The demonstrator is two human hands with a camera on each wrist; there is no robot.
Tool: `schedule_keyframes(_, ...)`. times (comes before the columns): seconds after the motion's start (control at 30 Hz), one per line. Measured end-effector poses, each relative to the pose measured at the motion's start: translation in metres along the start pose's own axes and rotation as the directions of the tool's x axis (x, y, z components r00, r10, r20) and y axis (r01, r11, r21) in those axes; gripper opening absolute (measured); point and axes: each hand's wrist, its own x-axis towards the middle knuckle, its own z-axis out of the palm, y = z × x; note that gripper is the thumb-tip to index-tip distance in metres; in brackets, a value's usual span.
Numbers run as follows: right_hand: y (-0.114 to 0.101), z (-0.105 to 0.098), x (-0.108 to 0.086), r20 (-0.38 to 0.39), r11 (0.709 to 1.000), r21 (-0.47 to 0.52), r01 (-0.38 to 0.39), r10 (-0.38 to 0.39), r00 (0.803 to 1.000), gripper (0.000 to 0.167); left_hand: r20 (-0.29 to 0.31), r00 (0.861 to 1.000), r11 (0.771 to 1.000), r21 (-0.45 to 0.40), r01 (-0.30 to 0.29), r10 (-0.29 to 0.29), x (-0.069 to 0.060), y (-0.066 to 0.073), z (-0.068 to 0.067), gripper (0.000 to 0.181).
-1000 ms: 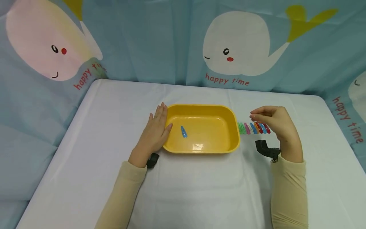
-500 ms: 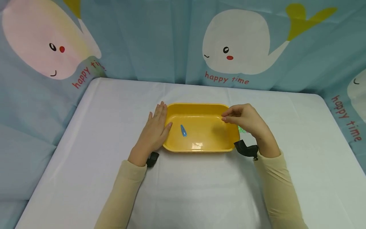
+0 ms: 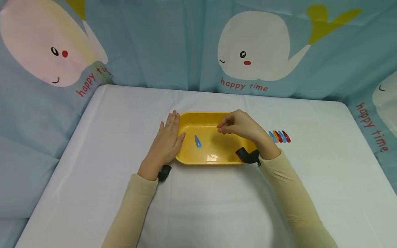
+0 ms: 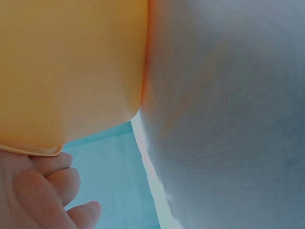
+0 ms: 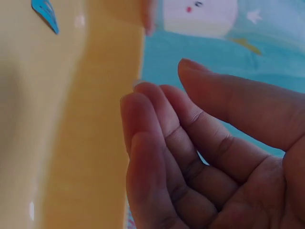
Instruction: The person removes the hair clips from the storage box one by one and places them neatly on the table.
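Note:
A yellow plastic tray (image 3: 204, 155) lies on the white-covered table. Inside it, left of the middle, is one blue snap hair clip (image 3: 197, 141), also in the corner of the right wrist view (image 5: 45, 16). My left hand (image 3: 164, 143) rests against the tray's left side, fingers straight. In the left wrist view its fingers (image 4: 45, 191) touch the rim. Above the tray's right half hovers my right hand (image 3: 240, 125), fingers loosely bent. The right wrist view shows a gap between thumb and fingertips, with nothing visible in it.
To the right of the tray lies a row of several coloured hair clips (image 3: 280, 136); my right wrist hides its left part. A black camera mount (image 3: 248, 155) juts from the right wrist. A blue whale-print curtain (image 3: 167, 44) hangs behind the table.
My right hand has moved left, from above the row of hair clips to over the tray. The left hand and the blue hair clip have stayed in place.

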Motion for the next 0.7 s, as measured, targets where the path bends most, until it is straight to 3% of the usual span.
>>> schedule_keyframes(0.43, -0.005, 0.029, 0.045, 0.177, 0.997, -0.079, -0.019, 0.033, 0.984, 0.007, 0.014, 1.0, 1.0, -0.002, 0.014, -0.014, 0.001, -0.001, -0.001, 0.066)
schedule_keyframes(0.7, -0.003, 0.047, 0.063, 0.223, 0.982, -0.186, -0.015, 0.057, 0.973, 0.007, 0.015, 1.0, 1.0, -0.01, 0.005, -0.004, 0.001, -0.002, 0.0, 0.066)
